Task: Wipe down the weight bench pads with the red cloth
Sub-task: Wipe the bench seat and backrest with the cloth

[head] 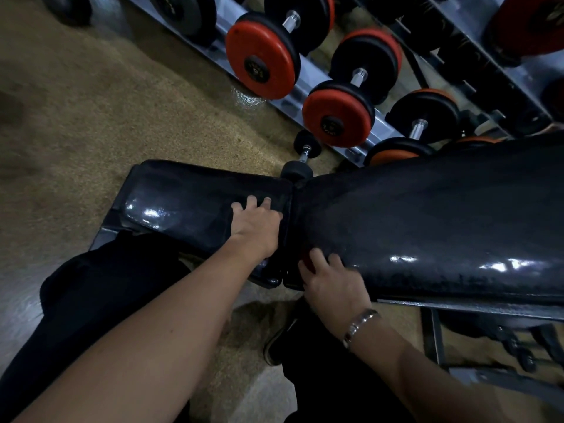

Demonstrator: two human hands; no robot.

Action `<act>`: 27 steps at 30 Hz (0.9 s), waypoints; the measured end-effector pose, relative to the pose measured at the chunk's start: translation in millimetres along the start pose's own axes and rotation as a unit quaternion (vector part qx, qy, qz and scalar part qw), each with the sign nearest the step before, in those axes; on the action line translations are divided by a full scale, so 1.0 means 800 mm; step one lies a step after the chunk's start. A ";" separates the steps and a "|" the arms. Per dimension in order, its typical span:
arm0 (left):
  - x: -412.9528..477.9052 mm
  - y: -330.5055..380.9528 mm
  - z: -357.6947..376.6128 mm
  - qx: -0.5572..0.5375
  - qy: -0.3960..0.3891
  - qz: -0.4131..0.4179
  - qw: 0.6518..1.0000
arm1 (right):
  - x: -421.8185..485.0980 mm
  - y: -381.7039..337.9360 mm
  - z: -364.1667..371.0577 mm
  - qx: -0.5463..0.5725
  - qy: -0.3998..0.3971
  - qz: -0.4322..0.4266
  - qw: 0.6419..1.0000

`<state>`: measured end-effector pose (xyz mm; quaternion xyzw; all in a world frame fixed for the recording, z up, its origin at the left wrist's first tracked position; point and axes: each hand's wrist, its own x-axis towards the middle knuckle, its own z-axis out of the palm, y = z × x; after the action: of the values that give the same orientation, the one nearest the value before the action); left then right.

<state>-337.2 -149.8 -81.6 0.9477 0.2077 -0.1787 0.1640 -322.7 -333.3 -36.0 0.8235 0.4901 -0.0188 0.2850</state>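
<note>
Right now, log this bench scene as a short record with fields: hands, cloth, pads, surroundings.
seat pad: black, glossy, left of the gap
back pad: black, larger, right of the gap
left hand: rests on the seat pad beside the gap, holds nothing
right hand: holds the red cloth against the back pad's near edge
red cloth: mostly hidden under the fingers
rack: carries red-and-black dumbbells
floor: small black dumbbell just behind the bench
</note>
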 end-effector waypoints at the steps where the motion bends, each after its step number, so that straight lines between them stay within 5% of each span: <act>1: 0.000 0.001 -0.001 -0.003 0.000 0.001 1.000 | -0.009 0.007 0.000 0.005 -0.009 -0.019 1.000; 7: -0.005 0.015 -0.003 -0.065 0.048 0.048 0.996 | -0.023 0.059 -0.026 0.027 0.009 0.040 0.999; 10: -0.005 0.028 -0.007 -0.280 0.030 0.056 0.958 | -0.004 0.042 -0.019 0.014 0.040 0.084 0.996; 13: -0.006 0.041 -0.009 -0.442 -0.013 0.012 0.897 | -0.012 0.021 -0.004 -0.005 0.041 0.042 0.998; 17: -0.005 0.048 -0.006 -0.477 -0.044 -0.003 0.878 | -0.048 0.048 -0.009 0.030 0.028 0.012 0.999; 23: -0.002 0.044 -0.003 -0.492 -0.051 -0.007 0.869 | -0.030 0.056 -0.025 0.015 0.064 0.134 0.989; 27: -0.007 0.043 -0.005 -0.456 -0.055 0.005 0.888 | -0.047 0.041 -0.012 0.008 0.053 0.083 0.995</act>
<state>-325.2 -180.0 -67.8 0.7579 0.2524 -0.1151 0.5904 -318.0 -370.3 -1.3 0.8636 0.4341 0.0451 0.2524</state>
